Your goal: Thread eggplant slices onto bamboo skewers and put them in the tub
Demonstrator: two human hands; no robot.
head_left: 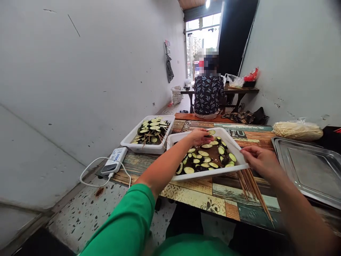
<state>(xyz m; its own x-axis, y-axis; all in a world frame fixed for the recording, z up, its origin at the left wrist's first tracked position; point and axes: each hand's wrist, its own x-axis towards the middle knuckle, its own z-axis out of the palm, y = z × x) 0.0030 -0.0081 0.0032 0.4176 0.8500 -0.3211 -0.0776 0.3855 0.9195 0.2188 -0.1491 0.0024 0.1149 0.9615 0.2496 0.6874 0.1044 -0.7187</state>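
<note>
My left hand (199, 137) is over the far side of a white tray (209, 174), its fingers closed on an oval eggplant slice (211, 132). In the tray, many eggplant slices (203, 153) with dark skin lie in brownish liquid. At the tray's right corner my right hand (257, 158) is pinched shut; a thin, faint line runs from its fingertips toward the slice, too blurred to name. Below that hand a bundle of thin wooden skewers (253, 188) sticks out beside the tray. A second white tray (149, 148), to the left, holds a pile of eggplant slices on skewers (153, 128).
A phone on a white power bank (114, 160) with a cable lies at the left table edge. Metal trays (306, 163) stand at right, a bag of pale thin mushrooms (297, 130) behind them. Beyond the patterned table (191, 185), a person (209, 94) sits facing away.
</note>
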